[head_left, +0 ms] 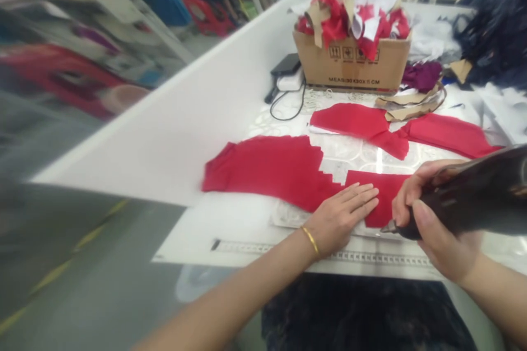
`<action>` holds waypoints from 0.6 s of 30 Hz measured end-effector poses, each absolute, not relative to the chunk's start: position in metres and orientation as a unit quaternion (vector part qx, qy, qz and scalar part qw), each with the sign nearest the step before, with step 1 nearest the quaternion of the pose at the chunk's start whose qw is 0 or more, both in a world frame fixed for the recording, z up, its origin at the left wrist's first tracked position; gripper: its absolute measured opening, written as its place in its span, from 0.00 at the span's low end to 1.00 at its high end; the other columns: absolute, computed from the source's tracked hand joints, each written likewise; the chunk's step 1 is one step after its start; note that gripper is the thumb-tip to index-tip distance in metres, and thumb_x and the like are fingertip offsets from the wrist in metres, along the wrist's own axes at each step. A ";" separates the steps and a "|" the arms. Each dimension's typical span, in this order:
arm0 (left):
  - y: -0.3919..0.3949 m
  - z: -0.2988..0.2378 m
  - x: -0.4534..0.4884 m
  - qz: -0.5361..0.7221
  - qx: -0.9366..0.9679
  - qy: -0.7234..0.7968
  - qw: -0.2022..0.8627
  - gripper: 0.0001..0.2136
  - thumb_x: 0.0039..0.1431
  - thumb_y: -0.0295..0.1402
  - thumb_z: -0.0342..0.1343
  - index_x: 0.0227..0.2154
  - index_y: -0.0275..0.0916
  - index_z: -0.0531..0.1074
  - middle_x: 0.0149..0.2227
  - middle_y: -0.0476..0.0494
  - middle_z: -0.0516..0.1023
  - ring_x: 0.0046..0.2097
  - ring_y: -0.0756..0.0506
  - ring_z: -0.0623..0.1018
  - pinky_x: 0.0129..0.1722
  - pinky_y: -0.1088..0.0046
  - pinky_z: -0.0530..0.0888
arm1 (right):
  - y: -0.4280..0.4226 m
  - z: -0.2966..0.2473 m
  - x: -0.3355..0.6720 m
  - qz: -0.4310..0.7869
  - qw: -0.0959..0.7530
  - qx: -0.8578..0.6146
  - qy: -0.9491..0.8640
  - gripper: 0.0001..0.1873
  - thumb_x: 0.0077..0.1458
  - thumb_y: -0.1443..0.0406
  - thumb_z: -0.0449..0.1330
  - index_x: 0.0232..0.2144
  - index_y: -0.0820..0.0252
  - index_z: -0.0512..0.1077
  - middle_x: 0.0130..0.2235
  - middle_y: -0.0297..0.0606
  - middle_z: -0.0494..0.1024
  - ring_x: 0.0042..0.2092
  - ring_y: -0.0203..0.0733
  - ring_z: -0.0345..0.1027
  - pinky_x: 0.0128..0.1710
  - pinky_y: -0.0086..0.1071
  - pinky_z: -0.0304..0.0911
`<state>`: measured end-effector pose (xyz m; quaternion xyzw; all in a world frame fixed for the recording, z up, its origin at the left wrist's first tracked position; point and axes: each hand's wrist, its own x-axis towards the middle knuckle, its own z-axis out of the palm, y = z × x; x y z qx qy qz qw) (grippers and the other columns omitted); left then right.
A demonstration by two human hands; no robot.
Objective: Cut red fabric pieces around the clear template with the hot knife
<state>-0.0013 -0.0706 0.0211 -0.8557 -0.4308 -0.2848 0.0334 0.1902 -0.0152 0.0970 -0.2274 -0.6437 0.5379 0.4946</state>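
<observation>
My left hand lies flat with fingers together and stretched out, pressing a small red fabric piece onto the white table. A gold bangle sits on that wrist. My right hand is wrapped round a large dark tool whose tip touches the right edge of that red piece. A bigger stack of red fabric pieces lies just left of my left hand.
More red fabric pieces lie farther back. A cardboard box full of red and white scraps stands at the back, with a black device and cable to its left. A printed ruler strip runs along the table's near edge. Dark cloth is piled at the back right.
</observation>
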 end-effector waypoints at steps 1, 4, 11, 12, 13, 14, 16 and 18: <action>-0.071 0.020 -0.001 -0.285 -0.854 -0.434 0.030 0.24 0.58 0.13 0.42 0.55 0.29 0.70 0.57 0.33 0.76 0.63 0.41 0.72 0.63 0.57 0.73 | -0.016 0.097 0.187 0.531 0.498 -0.228 -0.647 0.13 0.58 0.64 0.64 0.44 0.47 0.67 0.30 0.31 0.67 0.26 0.40 0.66 0.33 0.46 0.76; -0.071 0.018 -0.001 -0.293 -0.850 -0.436 0.030 0.23 0.60 0.14 0.43 0.55 0.31 0.70 0.59 0.35 0.75 0.65 0.42 0.71 0.64 0.57 0.72 | -0.015 0.098 0.180 0.515 0.503 -0.231 -0.654 0.13 0.57 0.64 0.64 0.43 0.47 0.67 0.31 0.33 0.67 0.28 0.43 0.68 0.34 0.47 0.75; -0.071 0.018 0.002 -0.307 -0.844 -0.439 0.040 0.17 0.64 0.16 0.44 0.51 0.29 0.73 0.57 0.34 0.77 0.61 0.41 0.75 0.64 0.59 0.73 | -0.013 0.095 0.174 0.504 0.504 -0.229 -0.663 0.14 0.56 0.66 0.63 0.44 0.47 0.68 0.33 0.36 0.67 0.27 0.44 0.68 0.28 0.46 0.71; -0.071 0.018 0.003 -0.306 -0.844 -0.439 0.040 0.17 0.65 0.17 0.45 0.50 0.29 0.73 0.57 0.34 0.77 0.61 0.41 0.75 0.64 0.59 0.73 | -0.014 0.095 0.173 0.505 0.504 -0.227 -0.663 0.14 0.56 0.66 0.63 0.44 0.47 0.68 0.33 0.35 0.67 0.27 0.43 0.67 0.28 0.45 0.70; -0.071 0.018 0.003 -0.306 -0.844 -0.440 0.040 0.17 0.65 0.17 0.45 0.50 0.29 0.73 0.56 0.34 0.77 0.61 0.41 0.75 0.63 0.59 0.73 | -0.014 0.095 0.172 0.506 0.504 -0.225 -0.663 0.13 0.57 0.66 0.63 0.44 0.47 0.68 0.33 0.35 0.67 0.27 0.43 0.67 0.29 0.45 0.71; -0.071 0.018 0.003 -0.305 -0.843 -0.441 0.041 0.16 0.65 0.17 0.45 0.50 0.29 0.74 0.56 0.34 0.77 0.60 0.40 0.75 0.63 0.59 0.73 | -0.015 0.095 0.171 0.506 0.505 -0.222 -0.663 0.13 0.57 0.66 0.63 0.44 0.47 0.68 0.33 0.34 0.67 0.27 0.42 0.67 0.30 0.45 0.71; -0.071 0.018 0.003 -0.300 -0.844 -0.443 0.039 0.17 0.65 0.18 0.45 0.50 0.30 0.74 0.57 0.35 0.77 0.61 0.41 0.75 0.64 0.59 0.73 | -0.016 0.096 0.168 0.504 0.508 -0.216 -0.664 0.12 0.58 0.66 0.62 0.43 0.48 0.67 0.32 0.32 0.67 0.27 0.41 0.67 0.31 0.44 0.72; -0.072 0.018 0.003 -0.292 -0.846 -0.445 0.033 0.17 0.65 0.18 0.45 0.52 0.31 0.73 0.57 0.36 0.77 0.62 0.41 0.74 0.64 0.58 0.73 | -0.017 0.097 0.165 0.497 0.514 -0.217 -0.665 0.11 0.59 0.66 0.62 0.42 0.48 0.65 0.32 0.31 0.67 0.27 0.40 0.68 0.32 0.43 0.73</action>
